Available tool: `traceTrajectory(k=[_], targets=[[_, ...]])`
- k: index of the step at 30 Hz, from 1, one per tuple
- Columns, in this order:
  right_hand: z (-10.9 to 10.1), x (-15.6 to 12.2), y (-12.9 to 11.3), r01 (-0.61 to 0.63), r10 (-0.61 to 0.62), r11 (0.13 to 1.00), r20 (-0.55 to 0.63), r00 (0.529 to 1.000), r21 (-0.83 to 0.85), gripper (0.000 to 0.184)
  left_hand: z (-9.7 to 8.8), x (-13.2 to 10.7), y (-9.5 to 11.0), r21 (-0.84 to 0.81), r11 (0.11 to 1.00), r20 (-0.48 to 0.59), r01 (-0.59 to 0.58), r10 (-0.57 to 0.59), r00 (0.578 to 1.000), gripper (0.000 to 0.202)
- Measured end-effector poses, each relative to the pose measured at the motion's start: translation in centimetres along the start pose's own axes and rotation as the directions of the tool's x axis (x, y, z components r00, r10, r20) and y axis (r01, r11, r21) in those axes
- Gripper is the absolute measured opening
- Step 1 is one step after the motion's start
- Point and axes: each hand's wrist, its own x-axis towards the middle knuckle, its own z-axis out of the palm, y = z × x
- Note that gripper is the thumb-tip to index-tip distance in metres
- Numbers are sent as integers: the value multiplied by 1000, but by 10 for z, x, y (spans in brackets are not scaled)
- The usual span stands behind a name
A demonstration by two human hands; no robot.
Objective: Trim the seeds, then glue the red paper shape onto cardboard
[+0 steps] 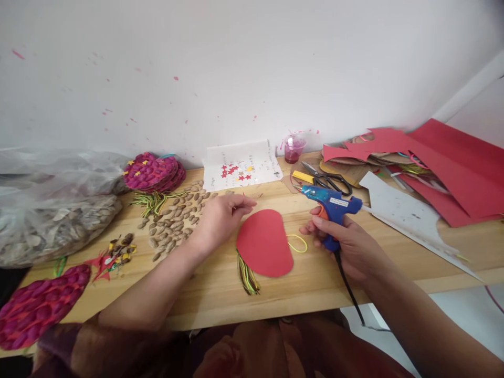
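In my right hand (346, 239) is a blue glue gun (328, 202) with an orange trigger, its nozzle pointing left and its black cord hanging down. My left hand (224, 218) is over the table at the upper left edge of a red paper shape (265, 244). Its fingers stretch to the right, and I see nothing held in them. The red shape lies flat, with a yellow-green and dark tassel (248, 275) at its lower left and a yellow cord loop (298, 243) at its right. Peanuts (173, 226) are spread left of my left hand, partly hidden by it.
White paper with small stars (244, 167) lies by the wall, near a plastic cup (293, 149) and scissors (326, 178). Red paper sheets (457, 168) are piled right. Purple peanut-covered pieces (43, 302) and a plastic bag (55, 220) are at left.
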Motion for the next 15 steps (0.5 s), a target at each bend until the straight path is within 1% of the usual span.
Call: traceTrajectory(k=[3, 6, 8, 10, 12, 15], targets=[[11, 7, -6, -14, 14, 999, -2, 1000, 36, 32, 6, -32, 6, -2, 994, 33, -111, 111, 993, 27], [24, 17, -9, -17, 17, 998, -1, 1000, 54, 34, 10, -55, 7, -2, 988, 4, -157, 157, 988, 32], [30, 23, -8, -2, 0, 999, 31, 1000, 48, 33, 9, -65, 6, 9, 984, -18, -176, 177, 984, 34], [35, 26, -6, -3, 0, 999, 92, 996, 38, 31, 8, -74, 5, 53, 983, -35, -174, 176, 984, 35], [37, 26, -4, -24, 20, 999, 150, 988, 24, 29, 7, -82, 5, 118, 982, -37, -147, 153, 988, 40], [36, 20, -3, -40, 41, 999, 175, 984, -9, 28, 9, -90, 4, 176, 977, -6, -120, 123, 992, 59]])
